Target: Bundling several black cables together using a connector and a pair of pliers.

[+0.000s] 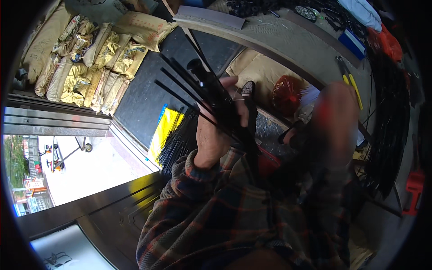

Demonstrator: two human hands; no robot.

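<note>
My left hand [210, 140], in the middle of the head view, is closed round several thin black rods [180, 81] and a thicker black tubular piece [211, 90] with a flared round end. The rods fan out toward the upper left, and their lower ends run into the dark area by my lap. My right hand [336, 126] is raised at the right, apart from the rods. It is smeared by motion, so its fingers and anything in them cannot be made out. Just beyond it lie yellow-handled pliers [353, 87] on the bench.
A workbench [265, 33] curves across the far side, with a blue box [352, 43] on it. Below it sits a red plastic bag [286, 94]. Stacked sacks [85, 76] stand far left, beside an open doorway. More black rods [177, 146] lie by a yellow package [165, 130].
</note>
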